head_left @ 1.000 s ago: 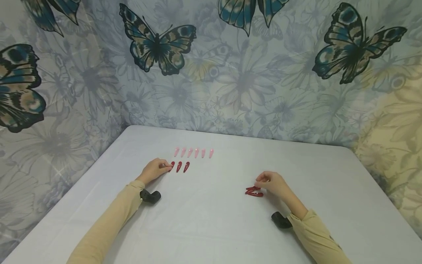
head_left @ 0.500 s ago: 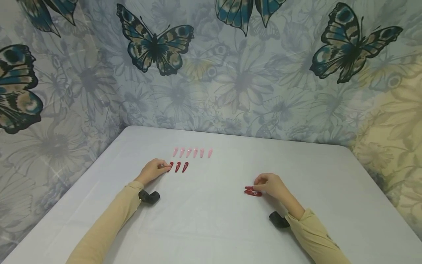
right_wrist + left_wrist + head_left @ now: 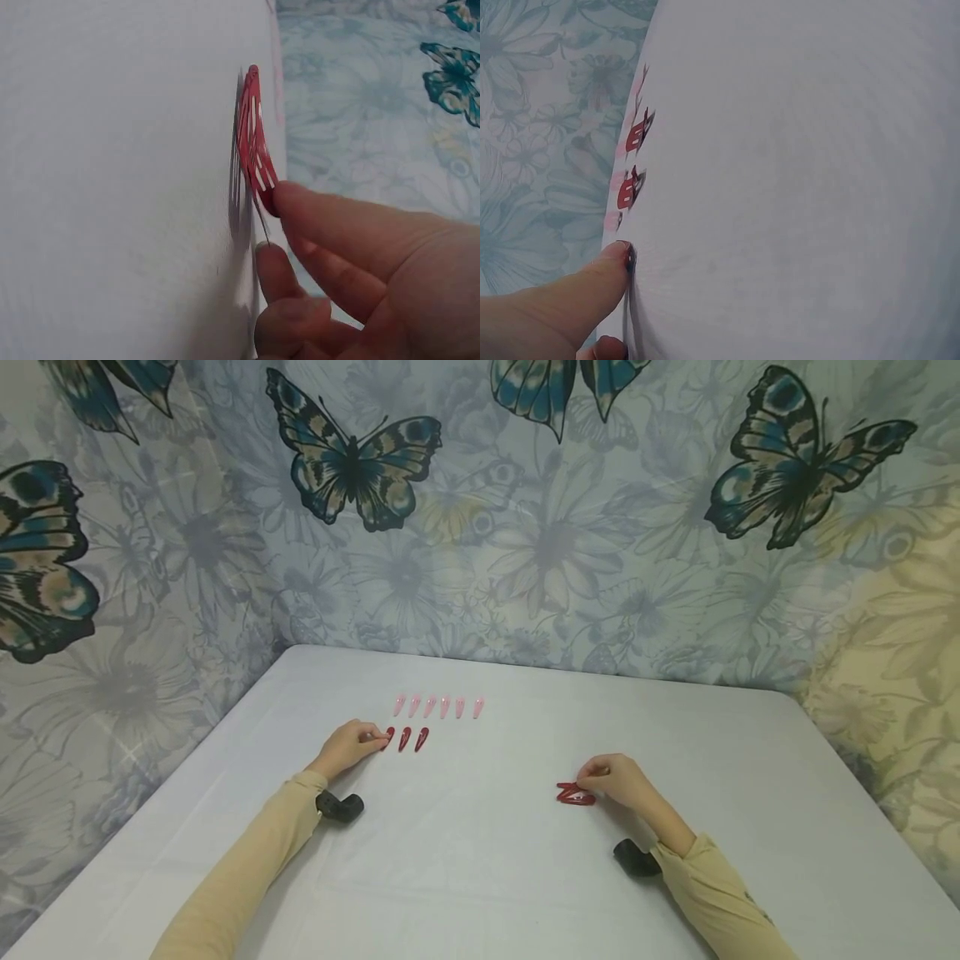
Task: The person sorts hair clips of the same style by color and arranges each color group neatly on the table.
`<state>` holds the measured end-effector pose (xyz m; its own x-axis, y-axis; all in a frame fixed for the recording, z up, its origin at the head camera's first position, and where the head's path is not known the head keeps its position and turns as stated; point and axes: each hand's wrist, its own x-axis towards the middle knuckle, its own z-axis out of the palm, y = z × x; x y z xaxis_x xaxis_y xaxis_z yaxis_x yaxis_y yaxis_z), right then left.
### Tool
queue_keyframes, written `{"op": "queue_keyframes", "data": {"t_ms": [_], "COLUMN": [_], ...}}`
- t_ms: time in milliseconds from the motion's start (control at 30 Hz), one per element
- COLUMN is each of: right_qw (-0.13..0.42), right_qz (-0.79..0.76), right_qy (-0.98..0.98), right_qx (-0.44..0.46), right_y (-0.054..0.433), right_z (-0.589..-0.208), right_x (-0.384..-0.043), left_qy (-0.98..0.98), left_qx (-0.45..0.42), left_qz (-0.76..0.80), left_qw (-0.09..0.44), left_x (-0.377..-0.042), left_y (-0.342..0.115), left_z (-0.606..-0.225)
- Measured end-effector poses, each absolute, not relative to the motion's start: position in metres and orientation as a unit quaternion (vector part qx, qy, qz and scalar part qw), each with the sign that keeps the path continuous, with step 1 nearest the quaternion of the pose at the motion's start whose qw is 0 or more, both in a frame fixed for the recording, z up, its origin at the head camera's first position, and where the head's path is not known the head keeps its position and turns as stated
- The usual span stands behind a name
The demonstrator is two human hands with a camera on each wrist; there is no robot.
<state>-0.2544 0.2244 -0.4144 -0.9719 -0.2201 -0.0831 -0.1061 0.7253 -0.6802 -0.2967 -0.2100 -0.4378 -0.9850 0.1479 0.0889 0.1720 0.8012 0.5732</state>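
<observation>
My left hand [image 3: 351,748] is at the left end of a row of red snap hair clips, its thumb and fingertips on the leftmost red hair clip [image 3: 389,737]. In the left wrist view the thumb [image 3: 592,289] covers most of that clip. Two more red hair clips [image 3: 405,739] [image 3: 422,740] lie beside it. On the right, my right hand [image 3: 613,777] pinches a red hair clip [image 3: 262,169] between thumb and finger, at a small pile of red hair clips [image 3: 576,797]. The clips overlap, so their number is hard to tell.
Behind the red row lies a row of several pink hair clips [image 3: 445,707]. Everything rests on a white table [image 3: 480,860] whose far edge meets a butterfly-patterned wall [image 3: 555,552]. Black wrist cameras [image 3: 341,807] hang at both sleeves.
The left hand stays on the leftmost red clip. My right hand has lowered slightly at the pile, and the clips there have shifted a little closer together. The view has moved slightly.
</observation>
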Motion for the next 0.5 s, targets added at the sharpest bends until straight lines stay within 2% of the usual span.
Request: {"op": "queue_keyframes", "data": {"t_ms": [267,500], "right_qw": [0.115,0.117], "right_qz": [-0.39,-0.425], "right_qy": [0.909,0.887], "right_qx": [-0.093,-0.14], "right_y": [0.2275,0.2274], "right_z": [-0.4142,-0.4148], "right_x": [-0.2569,-0.2569], "left_qy": [-0.946,-0.946], "left_qx": [-0.093,-0.085], "left_qz": [-0.309,-0.311], "left_qw": [0.024,0.017], "left_x": [-0.2978,-0.2984], "left_y": [-0.2114,-0.2121], "left_z": [-0.4379,-0.439]}}
